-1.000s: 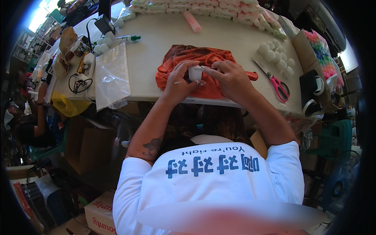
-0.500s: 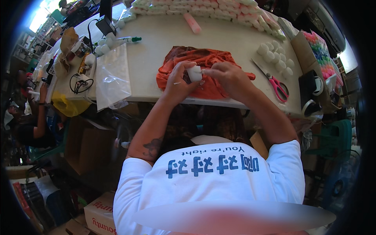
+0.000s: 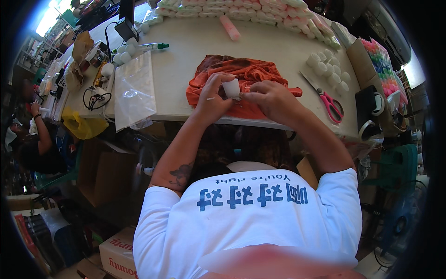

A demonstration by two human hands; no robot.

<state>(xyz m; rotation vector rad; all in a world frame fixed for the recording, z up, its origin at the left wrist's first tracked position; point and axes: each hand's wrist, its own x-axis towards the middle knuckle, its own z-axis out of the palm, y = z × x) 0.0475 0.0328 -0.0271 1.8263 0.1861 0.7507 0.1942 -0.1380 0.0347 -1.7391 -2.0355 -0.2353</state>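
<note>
Above the table's front edge, my left hand (image 3: pixel 215 94) is closed around a small white votive candle (image 3: pixel 231 88), thumb and fingers on its side. My right hand (image 3: pixel 270 96) is pinched, its fingertips at the candle's lower right edge. Whether something tiny sits between those fingertips, I cannot make out. Beneath both hands lies a crumpled orange-red cloth (image 3: pixel 213 67), with pale crumbs on it. A reddish handle-like piece (image 3: pixel 295 91) sticks out at the cloth's right side, just past my right hand.
Pink-handled scissors (image 3: pixel 332 106) lie open on the right, below several white candles (image 3: pixel 333 69). Clear plastic bags (image 3: pixel 134 90) lie to the left. Bagged white and pink pieces (image 3: pixel 241 11) line the back, near a pink candle (image 3: pixel 229 29). Another person's arm (image 3: pixel 42 130) shows far left.
My right fingertips have dropped from the candle's right side to its lower edge. The candle has turned slightly in my left hand, which otherwise stays in place.
</note>
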